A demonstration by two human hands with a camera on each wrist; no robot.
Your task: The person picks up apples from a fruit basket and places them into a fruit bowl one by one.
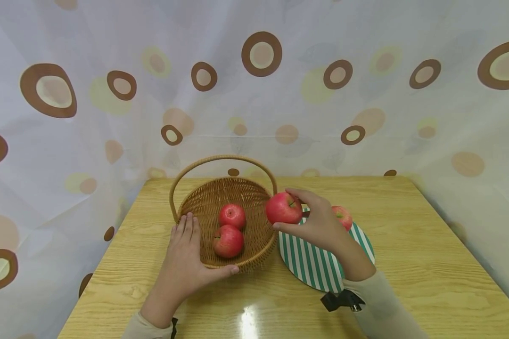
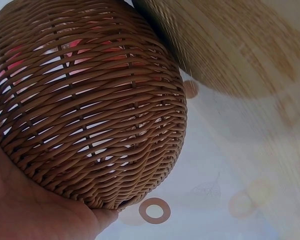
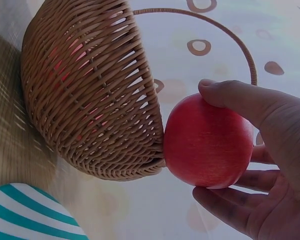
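Observation:
A woven basket [image 1: 220,190] with a hoop handle [image 1: 222,159] stands on the wooden table [image 1: 407,263]. Two red apples [image 1: 232,215] [image 1: 228,240] lie inside it. My left hand [image 1: 195,249] rests flat against the basket's near left side, fingers straight and thumb along the front; the left wrist view shows the palm [image 2: 25,210] against the basket wall [image 2: 90,115]. My right hand [image 1: 285,210] holds a third red apple [image 1: 280,203] between thumb and fingers at the basket's right rim. In the right wrist view that apple [image 3: 207,142] touches the basket's outer wall [image 3: 90,90].
A green-and-white striped plate [image 1: 314,263] lies right of the basket, with one more red apple [image 1: 343,217] on its far side, partly hidden by my right hand. A spotted curtain [image 1: 254,94] hangs behind the table and down both sides.

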